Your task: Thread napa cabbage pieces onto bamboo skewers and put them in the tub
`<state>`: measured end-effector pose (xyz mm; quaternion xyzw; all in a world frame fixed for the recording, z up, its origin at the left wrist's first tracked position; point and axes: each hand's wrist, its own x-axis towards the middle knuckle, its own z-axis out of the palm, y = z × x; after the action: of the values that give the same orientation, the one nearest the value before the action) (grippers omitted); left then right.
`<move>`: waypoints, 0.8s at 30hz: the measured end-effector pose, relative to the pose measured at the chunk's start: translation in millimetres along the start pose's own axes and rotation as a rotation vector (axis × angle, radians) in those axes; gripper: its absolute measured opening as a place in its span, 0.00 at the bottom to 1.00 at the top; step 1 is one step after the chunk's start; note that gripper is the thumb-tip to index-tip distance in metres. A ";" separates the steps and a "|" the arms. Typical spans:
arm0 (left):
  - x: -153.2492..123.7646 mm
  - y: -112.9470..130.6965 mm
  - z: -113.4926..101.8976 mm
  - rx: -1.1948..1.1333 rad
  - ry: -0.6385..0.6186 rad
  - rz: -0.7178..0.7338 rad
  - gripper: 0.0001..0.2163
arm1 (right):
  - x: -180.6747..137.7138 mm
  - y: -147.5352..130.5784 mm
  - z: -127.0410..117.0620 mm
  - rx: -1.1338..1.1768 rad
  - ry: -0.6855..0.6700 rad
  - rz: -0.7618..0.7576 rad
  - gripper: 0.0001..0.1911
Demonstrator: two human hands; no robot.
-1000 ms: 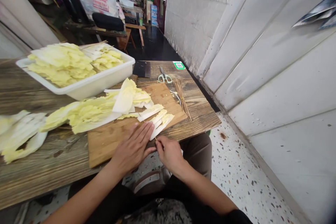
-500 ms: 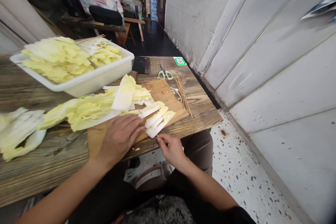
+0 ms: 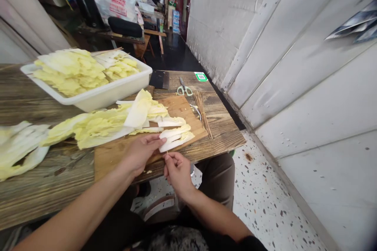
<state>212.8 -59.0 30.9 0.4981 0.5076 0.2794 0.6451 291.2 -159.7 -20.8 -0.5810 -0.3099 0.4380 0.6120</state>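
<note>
Strips of napa cabbage (image 3: 177, 138), white at the stem and yellow at the leafy edge, sit side by side over the near edge of the cutting board (image 3: 112, 158). Thumb and fingers of my left hand (image 3: 140, 153) grip their white stem ends. Just below, my right hand (image 3: 178, 172) is closed in a pinch on the end of a thin skewer (image 3: 167, 153) that sticks out of the strips; most of it is hidden. Another cut strip (image 3: 171, 121) lies behind them on the board, beside a pile of larger cabbage leaves (image 3: 100, 122).
A white plastic tub (image 3: 118, 91) heaped with skewered cabbage stands at the back left. Scissors (image 3: 184, 88), a bundle of skewers (image 3: 202, 111) and a dark cleaver blade (image 3: 159, 79) lie beyond the board. A white wall (image 3: 282, 70) runs along the right.
My left hand has shifted onto the strips' stem ends, and they now sit closer together. My right hand has moved slightly left and down, still pinching the skewer. The view has tilted slightly up.
</note>
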 end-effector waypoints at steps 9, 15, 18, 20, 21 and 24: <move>17.9 -9.7 11.3 -0.351 0.062 -0.185 0.06 | 0.6 -2.6 2.2 0.068 -0.003 -0.035 0.16; 27.1 -7.3 7.9 -0.415 0.052 -0.199 0.07 | 0.0 1.8 1.9 0.078 -0.013 -0.005 0.15; 20.6 -6.3 6.5 -0.428 0.022 -0.199 0.07 | 1.8 4.7 2.4 0.087 0.009 -0.001 0.15; 11.4 -7.1 4.4 -0.438 0.003 -0.193 0.06 | 1.9 5.3 2.0 0.090 0.021 -0.005 0.15; 5.7 -7.9 3.2 -0.443 -0.005 -0.194 0.06 | 1.6 5.2 1.6 0.090 0.025 -0.010 0.16; -11.5 -11.3 0.5 -0.450 -0.041 -0.226 0.05 | -0.2 4.0 -0.1 0.089 0.028 -0.024 0.17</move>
<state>207.8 -73.0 24.8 0.2876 0.4719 0.3011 0.7772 290.4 -160.1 -24.7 -0.5556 -0.2883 0.4359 0.6467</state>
